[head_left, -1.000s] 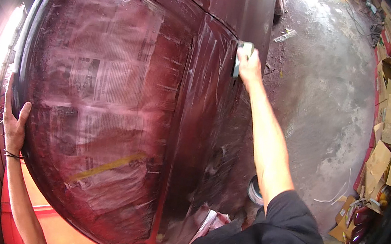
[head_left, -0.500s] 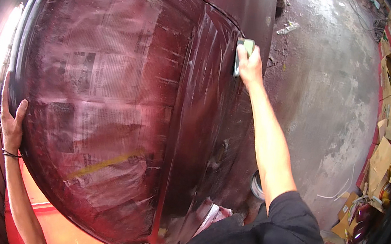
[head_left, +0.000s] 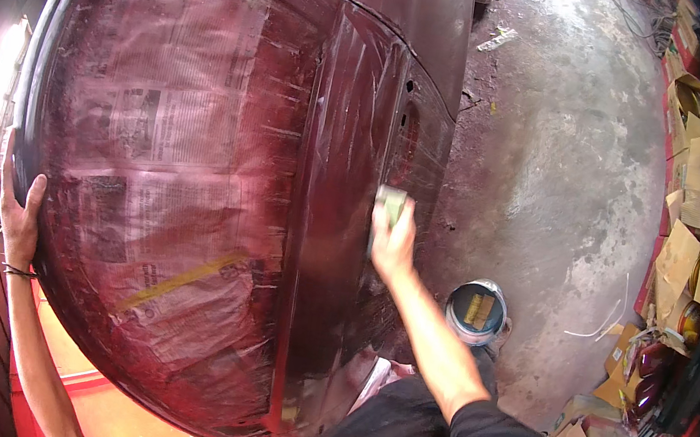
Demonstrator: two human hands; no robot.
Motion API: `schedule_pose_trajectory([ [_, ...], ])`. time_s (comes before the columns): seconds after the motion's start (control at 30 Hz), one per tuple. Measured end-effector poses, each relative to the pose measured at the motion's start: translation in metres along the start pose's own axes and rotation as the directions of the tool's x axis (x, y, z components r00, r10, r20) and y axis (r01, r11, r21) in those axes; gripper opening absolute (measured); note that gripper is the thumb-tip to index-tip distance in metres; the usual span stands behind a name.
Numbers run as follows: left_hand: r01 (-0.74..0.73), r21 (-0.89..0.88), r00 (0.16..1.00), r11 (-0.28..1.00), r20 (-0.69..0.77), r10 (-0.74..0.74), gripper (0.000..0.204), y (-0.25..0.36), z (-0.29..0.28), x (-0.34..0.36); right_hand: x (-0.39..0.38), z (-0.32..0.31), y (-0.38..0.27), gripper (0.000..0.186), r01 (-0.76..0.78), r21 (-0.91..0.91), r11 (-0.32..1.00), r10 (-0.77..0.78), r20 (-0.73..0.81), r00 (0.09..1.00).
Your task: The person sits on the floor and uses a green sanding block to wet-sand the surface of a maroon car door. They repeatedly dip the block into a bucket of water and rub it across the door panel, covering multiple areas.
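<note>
A dark maroon car body (head_left: 353,130) with whitish smears stretches away in front of me. Sheets of newspaper (head_left: 194,123), stained red and wrinkled, cover the window area. My right hand (head_left: 394,242) grips a pale green sanding block (head_left: 392,202) against the side panel, below two small dark holes. The block's working face is turned away from me. Over at the far left, my left hand (head_left: 19,219) rests on the car's dark curved edge (head_left: 38,62), thumb and fingers apart, holding nothing. A dark band circles that wrist.
A bucket (head_left: 501,313) holding a yellowish block stands on the worn concrete floor (head_left: 565,194) beside my right arm. Flattened cardboard and boxes (head_left: 678,262) line the right side. A white strip of cord (head_left: 605,327) lies on the floor. An orange-red surface (head_left: 121,409) shows at lower left.
My right hand has drawn the sanding block back toward me along the side panel. The bucket has come into fuller view. My left hand keeps its place on the edge.
</note>
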State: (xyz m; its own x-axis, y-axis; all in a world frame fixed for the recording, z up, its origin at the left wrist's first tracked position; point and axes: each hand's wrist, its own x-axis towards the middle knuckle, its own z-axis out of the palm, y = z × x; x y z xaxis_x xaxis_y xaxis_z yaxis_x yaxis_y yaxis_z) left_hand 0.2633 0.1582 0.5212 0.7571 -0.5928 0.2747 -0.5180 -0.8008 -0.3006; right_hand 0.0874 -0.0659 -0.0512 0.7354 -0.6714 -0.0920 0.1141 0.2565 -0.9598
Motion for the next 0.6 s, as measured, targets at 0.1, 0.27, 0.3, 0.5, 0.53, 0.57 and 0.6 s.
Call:
schedule_pose_trajectory([
  [0.1, -0.081, -0.015, 0.997, 0.997, -0.008, 0.081, 0.077, 0.007, -0.003, 0.019, 0.154, -0.004, -0.007, 0.037, 0.05, -0.089, 0.995, -0.055, -0.063, 0.997],
  [0.27, -0.042, -0.01, 0.999, 0.999, -0.019, 0.042, 0.078, -0.012, 0.003, 0.013, 0.131, -0.008, -0.006, 0.046, 0.011, -0.159, 0.987, -0.017, -0.036, 0.999],
  [0.3, -0.047, 0.008, 0.998, 0.999, -0.034, 0.048, 0.077, -0.012, 0.005, 0.011, 0.091, -0.003, -0.001, 0.045, 0.017, -0.089, 0.996, -0.02, -0.03, 0.999],
  [0.5, -0.068, 0.041, 0.997, 0.997, -0.039, 0.069, 0.076, -0.018, 0.003, 0.007, -0.116, -0.003, 0.013, 0.043, -0.152, -0.05, 0.987, 0.154, 0.04, 0.987],
  [0.53, -0.078, 0.059, 0.996, 0.995, -0.041, 0.08, 0.076, -0.017, 0.002, 0.005, -0.093, 0.001, 0.016, 0.041, -0.126, -0.016, 0.992, 0.126, 0.017, 0.992],
  [0.57, -0.09, 0.072, 0.995, 0.993, -0.04, 0.094, 0.076, -0.019, 0.003, 0.004, -0.054, 0.004, 0.009, 0.039, -0.077, -0.04, 0.996, 0.076, -0.018, 0.997],
  [0.6, -0.087, 0.077, 0.995, 0.993, -0.035, 0.09, 0.076, -0.019, 0.0, 0.008, -0.004, 0.006, 0.02, 0.037, 0.025, -0.01, 1.0, -0.025, -0.014, 1.0],
])
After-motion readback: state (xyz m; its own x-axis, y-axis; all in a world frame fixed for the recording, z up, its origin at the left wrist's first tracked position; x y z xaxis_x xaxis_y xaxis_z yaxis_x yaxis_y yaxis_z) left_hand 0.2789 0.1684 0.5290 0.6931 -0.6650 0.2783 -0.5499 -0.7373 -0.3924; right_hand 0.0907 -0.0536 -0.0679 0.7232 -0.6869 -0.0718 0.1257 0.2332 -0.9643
